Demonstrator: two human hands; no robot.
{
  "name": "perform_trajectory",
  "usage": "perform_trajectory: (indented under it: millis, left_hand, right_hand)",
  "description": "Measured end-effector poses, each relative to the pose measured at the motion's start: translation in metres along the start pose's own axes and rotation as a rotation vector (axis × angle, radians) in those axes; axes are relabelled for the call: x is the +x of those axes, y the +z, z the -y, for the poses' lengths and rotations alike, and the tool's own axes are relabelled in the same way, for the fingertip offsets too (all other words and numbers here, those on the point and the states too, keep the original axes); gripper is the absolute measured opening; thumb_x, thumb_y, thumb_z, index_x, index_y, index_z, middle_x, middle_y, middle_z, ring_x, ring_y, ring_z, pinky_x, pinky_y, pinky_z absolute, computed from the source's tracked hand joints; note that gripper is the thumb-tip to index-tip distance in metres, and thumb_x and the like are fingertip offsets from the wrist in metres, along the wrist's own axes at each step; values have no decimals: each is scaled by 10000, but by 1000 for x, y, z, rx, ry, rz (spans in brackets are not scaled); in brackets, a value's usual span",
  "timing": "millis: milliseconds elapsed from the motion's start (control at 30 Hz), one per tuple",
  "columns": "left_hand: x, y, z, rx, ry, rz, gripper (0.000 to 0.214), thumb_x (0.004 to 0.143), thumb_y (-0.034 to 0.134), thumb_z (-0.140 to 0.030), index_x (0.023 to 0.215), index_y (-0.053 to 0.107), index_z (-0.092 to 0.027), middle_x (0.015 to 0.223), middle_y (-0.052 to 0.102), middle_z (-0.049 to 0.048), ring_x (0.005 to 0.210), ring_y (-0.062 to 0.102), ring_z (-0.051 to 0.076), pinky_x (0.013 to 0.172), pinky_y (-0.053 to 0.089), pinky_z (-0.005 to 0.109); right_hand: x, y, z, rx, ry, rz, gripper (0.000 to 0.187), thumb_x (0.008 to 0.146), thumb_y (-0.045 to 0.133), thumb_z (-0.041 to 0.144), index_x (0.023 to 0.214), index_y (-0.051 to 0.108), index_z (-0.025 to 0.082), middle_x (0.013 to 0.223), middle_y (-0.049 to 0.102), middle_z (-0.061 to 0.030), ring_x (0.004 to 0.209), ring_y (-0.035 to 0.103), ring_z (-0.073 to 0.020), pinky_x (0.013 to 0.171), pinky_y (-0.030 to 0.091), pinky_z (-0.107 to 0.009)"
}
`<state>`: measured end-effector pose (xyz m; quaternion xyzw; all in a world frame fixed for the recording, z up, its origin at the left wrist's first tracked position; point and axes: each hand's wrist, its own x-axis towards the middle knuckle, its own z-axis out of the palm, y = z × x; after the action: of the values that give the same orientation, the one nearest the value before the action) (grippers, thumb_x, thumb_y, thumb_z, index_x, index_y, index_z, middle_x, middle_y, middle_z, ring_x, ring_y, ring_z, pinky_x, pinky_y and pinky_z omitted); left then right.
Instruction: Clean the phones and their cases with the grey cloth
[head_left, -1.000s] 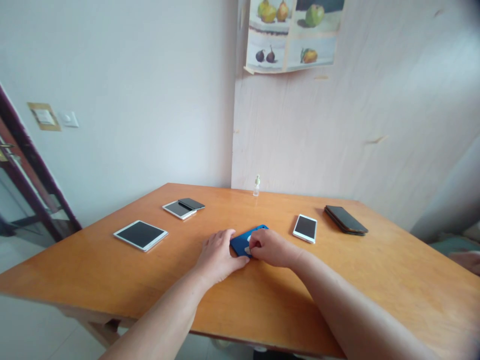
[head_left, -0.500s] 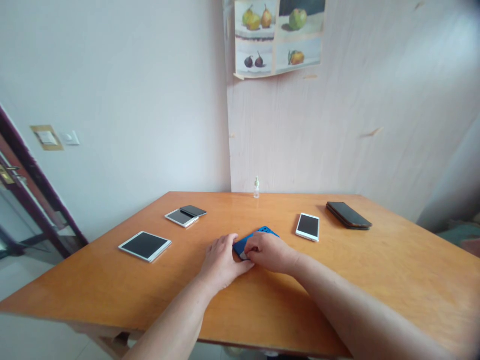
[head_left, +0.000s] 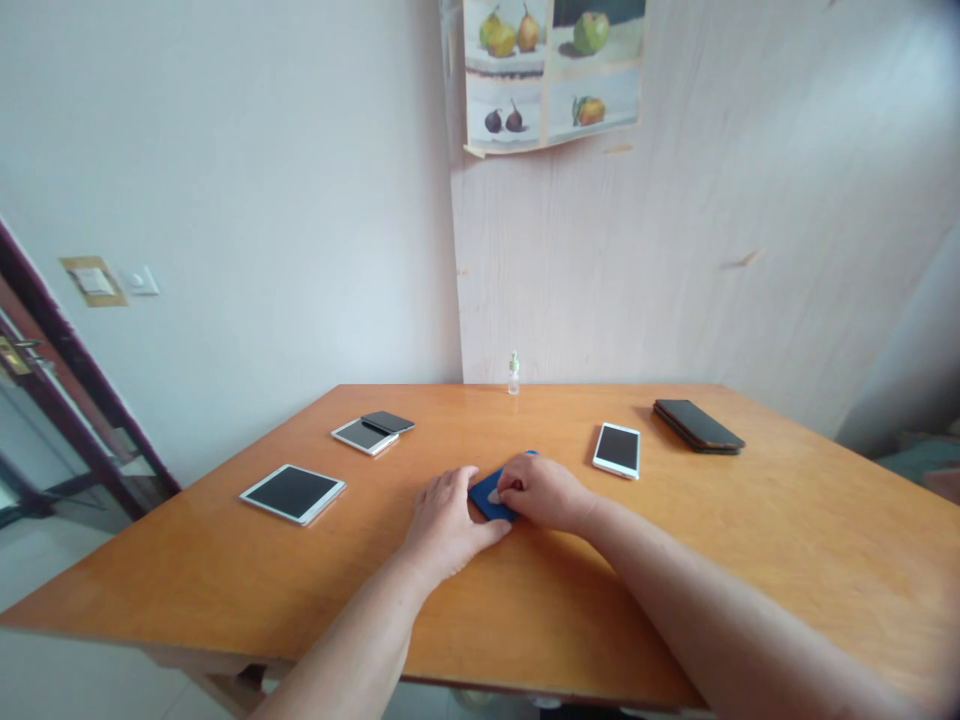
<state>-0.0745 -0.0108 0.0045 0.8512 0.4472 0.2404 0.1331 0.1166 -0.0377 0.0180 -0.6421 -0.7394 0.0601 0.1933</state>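
Observation:
A blue phone (head_left: 498, 511) lies flat on the wooden table in front of me, its far end mostly covered by my right hand. My left hand (head_left: 448, 520) rests around the phone's left end, thumb at the near corner and fingers at the far side, gripping it by the edges. My right hand (head_left: 544, 494) is over the phone with its fingers pinched on a small white cloth (head_left: 493, 496), which is pressed to the blue surface. Most of that cloth is hidden under the fingers.
A white tablet (head_left: 294, 494) lies at left, with a white device (head_left: 358, 434) under a dark phone (head_left: 388, 422) behind it. To the right are a white phone (head_left: 617, 450) and a dark-cased tablet (head_left: 697, 427). A small clear bottle (head_left: 514, 375) stands at the back edge.
My right hand has slid the white cloth a little up and away along the phone, now covering its camera end. My left hand stays at the phone's left end.

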Motion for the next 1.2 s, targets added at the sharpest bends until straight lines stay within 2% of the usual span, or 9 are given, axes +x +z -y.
perform_trajectory:
  millis: [100, 167, 400, 600, 667, 733, 900, 1067, 1200]
  left_hand:
    - [-1, 0, 0, -3, 1, 7, 687, 658, 731, -504, 1247, 495, -240, 1256, 613, 95, 1214, 532, 309, 1003, 392, 416]
    - [0, 0, 0, -1, 0, 9, 697, 660, 727, -512, 1256, 489, -239, 1261, 612, 98, 1222, 529, 313, 1007, 388, 420]
    - [1, 4, 2, 21, 11, -31, 695, 665, 713, -486, 1260, 487, -209, 1240, 623, 116, 1190, 548, 310, 985, 401, 402]
    - [-1, 1, -1, -4, -4, -8, 709, 649, 728, -494, 1257, 481, -226, 1250, 615, 98, 1209, 533, 302, 1010, 385, 416]
    - [-1, 1, -2, -12, -12, 2, 726, 650, 729, -494, 1273, 470, -224, 1259, 609, 104, 1218, 527, 307, 1020, 379, 421]
    - [-1, 0, -3, -18, -23, 7, 753, 649, 730, -494, 1295, 452, -224, 1273, 603, 110, 1230, 520, 314, 1028, 375, 424]
    - [0, 0, -4, -10, -47, 6, 729, 659, 728, -439, 1293, 444, -218, 1272, 608, 121, 1219, 530, 316, 1021, 378, 413]
    - [-1, 2, -1, -20, -40, -2, 743, 649, 735, -485, 1283, 449, -225, 1261, 611, 98, 1234, 516, 306, 1021, 378, 411]
    - [-1, 3, 1, -27, -18, -8, 680, 656, 731, -484, 1239, 484, -236, 1244, 618, 82, 1200, 538, 298, 1004, 389, 408]
  right_hand:
    - [2, -10, -23, -90, 256, -106, 191, 873, 571, 322, 855, 718, 202, 914, 679, -70, 836, 598, -192, 675, 380, -266]
    - [1, -11, -29, -118, 311, -141, 204, 889, 539, 292, 855, 707, 181, 917, 666, -94, 852, 590, -208, 680, 376, -280]
    - [0, 18, 14, 51, -111, -44, 166, 842, 577, 211, 890, 732, 245, 911, 662, -28, 908, 587, -161, 784, 394, -238]
    - [10, -1, -22, -111, 268, -183, 234, 897, 512, 286, 925, 732, 210, 1029, 680, -85, 1005, 559, -223, 804, 393, -291]
    - [9, -5, -25, -124, 300, -183, 255, 914, 488, 288, 957, 728, 216, 1020, 700, -81, 1005, 569, -231, 805, 393, -305]
    - [5, -2, -12, -111, 226, -152, 245, 918, 492, 290, 978, 725, 249, 1003, 721, -47, 998, 592, -215, 829, 390, -303]
    - [0, 11, 26, -1, -206, -1, 291, 939, 455, 247, 1062, 711, 312, 1132, 717, 1, 1088, 611, -172, 978, 350, -319]
    - [13, 1, -10, -158, 136, -56, 319, 965, 414, 285, 1104, 699, 321, 1175, 705, -26, 1276, 507, -227, 1117, 166, -510]
    - [11, -3, -24, -203, 230, -76, 360, 946, 390, 185, 1088, 714, 250, 1128, 717, -83, 1250, 531, -246, 1115, 189, -488]
